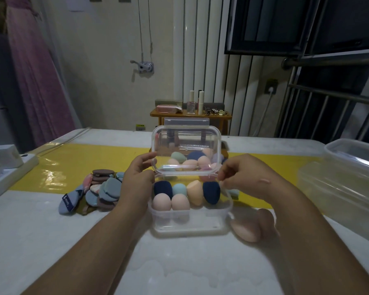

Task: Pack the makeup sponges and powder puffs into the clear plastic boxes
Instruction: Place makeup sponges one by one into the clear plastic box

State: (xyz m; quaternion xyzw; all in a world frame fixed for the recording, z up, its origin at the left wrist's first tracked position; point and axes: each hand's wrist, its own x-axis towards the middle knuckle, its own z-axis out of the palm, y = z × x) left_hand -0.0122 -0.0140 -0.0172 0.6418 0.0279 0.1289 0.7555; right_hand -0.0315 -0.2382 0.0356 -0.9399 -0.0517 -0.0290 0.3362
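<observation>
Pinching the upright lid [186, 143] at its sides, left hand [139, 175] and right hand [243, 175] steadied it behind the clear box [188, 220], probably to fold it shut over the sponges [180, 196] inside, midway along the table [51, 241] toward its near edge; powder puffs [102, 192] lay unpacked leftward.

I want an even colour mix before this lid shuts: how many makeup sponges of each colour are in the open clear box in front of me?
Inside the clear box:
Navy sponges: 2
Pink sponges: 2
Light blue sponge: 1
Orange sponge: 1
Total: 6
</observation>
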